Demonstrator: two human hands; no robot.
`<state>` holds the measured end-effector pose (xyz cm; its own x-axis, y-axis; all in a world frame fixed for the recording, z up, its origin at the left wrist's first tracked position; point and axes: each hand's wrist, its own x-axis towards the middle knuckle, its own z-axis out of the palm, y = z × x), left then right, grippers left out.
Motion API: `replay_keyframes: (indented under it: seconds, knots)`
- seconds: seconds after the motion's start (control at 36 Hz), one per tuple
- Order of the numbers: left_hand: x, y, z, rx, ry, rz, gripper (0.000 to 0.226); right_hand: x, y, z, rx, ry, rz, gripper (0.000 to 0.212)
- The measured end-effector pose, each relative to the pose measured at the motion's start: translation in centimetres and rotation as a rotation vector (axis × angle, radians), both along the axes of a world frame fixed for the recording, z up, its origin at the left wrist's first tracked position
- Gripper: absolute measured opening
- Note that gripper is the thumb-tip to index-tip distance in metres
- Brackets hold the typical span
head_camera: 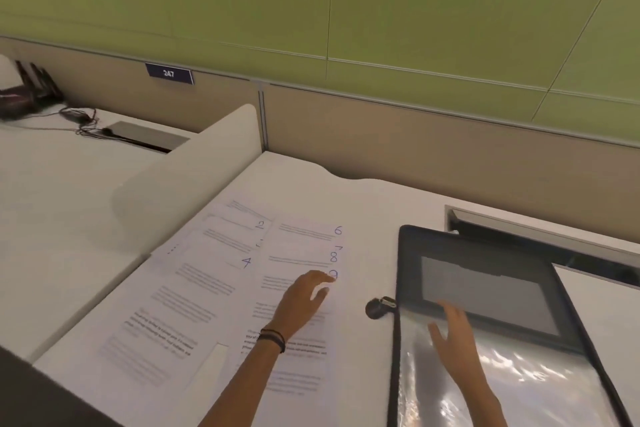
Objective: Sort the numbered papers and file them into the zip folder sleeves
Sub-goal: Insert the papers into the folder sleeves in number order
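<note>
Printed white papers with blue handwritten numbers lie fanned in two overlapping columns on the white desk [367, 204]. The left column [207, 274] shows 2 and 4; the right column [301, 253] shows 6, 7, 8 and 9. My left hand [306, 295], with dark bands on the wrist, rests on the sheet numbered 9, fingers slightly bent at its upper right corner. The black zip folder [485, 288] lies open to the right, showing a glossy clear sleeve [512, 388]. My right hand [453, 336] lies flat on that sleeve with fingers spread.
A small black knob-like object with a silver clip [379, 305] sits between the papers and the folder. A white rounded divider [187, 177] borders the desk's left side. A cable slot [540, 236] runs behind the folder. Cables and a dark device [31, 97] are far left.
</note>
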<state>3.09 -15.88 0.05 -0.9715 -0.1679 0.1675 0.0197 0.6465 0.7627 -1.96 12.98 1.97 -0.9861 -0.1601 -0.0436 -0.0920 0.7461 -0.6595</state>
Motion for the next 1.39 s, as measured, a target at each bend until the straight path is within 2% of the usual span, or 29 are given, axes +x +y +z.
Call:
replay_keyframes:
  seconds: [0.14, 0.25, 0.36, 0.47, 0.64, 0.86, 0.92, 0.97, 1.0, 1.03, 1.14, 1.22, 1.31, 1.39]
  knots:
    - [2.0, -9.4, -1.0, 0.033, 0.048, 0.279, 0.024, 0.4, -8.1, -0.6, -0.066, 0.016, 0.203, 0.046]
    - [3.1, -16.2, -1.7, -0.023, 0.042, 0.48, 0.026, 0.6, -14.3, -1.1, -0.029, 0.052, 0.372, 0.045]
    - [3.6, -21.9, -2.2, -0.06, 0.01, 0.574, 0.03, 0.3, -19.9, -2.3, -0.027, 0.121, 0.529, 0.085]
    - [3.3, -26.3, -2.9, -0.124, -0.11, 0.535, 0.04, 0.1, -24.8, -3.5, 0.044, 0.152, 0.634, 0.086]
    - [2.0, -30.0, -3.9, -0.21, -0.283, 0.409, 0.058, -2.1, -28.2, -4.9, 0.197, 0.112, 0.554, 0.109]
    - [0.7, -31.0, -4.8, -0.258, -0.332, 0.351, 0.061, -8.2, -30.0, -5.5, 0.383, 0.005, 0.363, 0.135]
    - [-0.2, -30.8, -4.8, -0.285, -0.323, 0.317, 0.061, -9.5, -30.4, -5.1, 0.385, -0.021, 0.344, 0.125]
    - [-1.4, -30.7, -4.7, -0.298, -0.303, 0.29, 0.059, -10.2, -30.7, -4.8, 0.407, -0.041, 0.331, 0.084]
    - [-2.0, -30.6, -4.6, -0.304, -0.288, 0.277, 0.058, -10.5, -30.7, -4.9, 0.42, -0.057, 0.33, 0.069]
    - [-2.6, -30.5, -4.5, -0.307, -0.273, 0.265, 0.058, -10.8, -30.7, -5.1, 0.42, -0.07, 0.332, 0.064]
    - [-5.3, -30.3, -4.0, -0.266, -0.236, 0.231, 0.062, -11.1, -30.2, -5.6, 0.433, -0.067, 0.351, 0.061]
    - [-7.8, -30.4, -3.5, -0.272, -0.199, 0.238, 0.055, -11.2, -29.7, -5.8, 0.42, -0.066, 0.316, 0.063]
    - [-10.1, -31.1, -2.9, -0.265, -0.177, 0.301, 0.052, -11.4, -29.0, -6.3, 0.483, -0.05, 0.284, 0.072]
    - [-12.2, -32.2, -2.5, -0.281, -0.227, 0.362, 0.051, -11.6, -28.1, -6.8, 0.506, -0.032, 0.238, 0.094]
